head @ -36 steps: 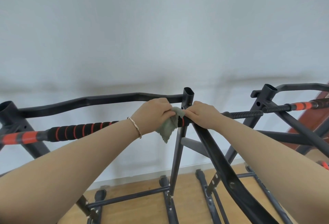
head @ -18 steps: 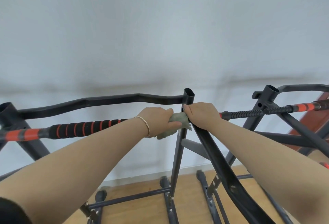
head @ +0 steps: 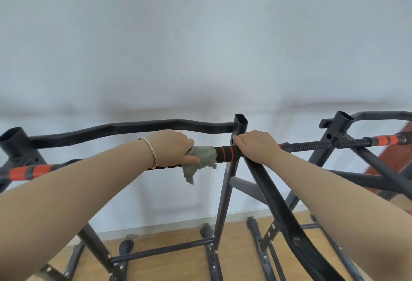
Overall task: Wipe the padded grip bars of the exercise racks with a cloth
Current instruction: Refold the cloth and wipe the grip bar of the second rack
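Gripping cloth [head: 201, 158] round padded bar [head: 226, 155] with left hand [head: 171, 147] (mid-frame), seemingly clutching bar with right hand [head: 256, 147] alongside.

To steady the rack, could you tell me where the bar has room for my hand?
Free: padded bar's orange-banded end by the left post; ribbed stretch right of the right hand. Crowded: between the left hand's cloth and right hand.

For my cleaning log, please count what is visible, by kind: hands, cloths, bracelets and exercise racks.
Hands: 2, the left hand gripping the cloth, the right hand gripping the padded grip bar
Cloths: 1
Bracelets: 1, the bracelet on the left wrist
Exercise racks: 2, the left rack and the right rack
Total: 6
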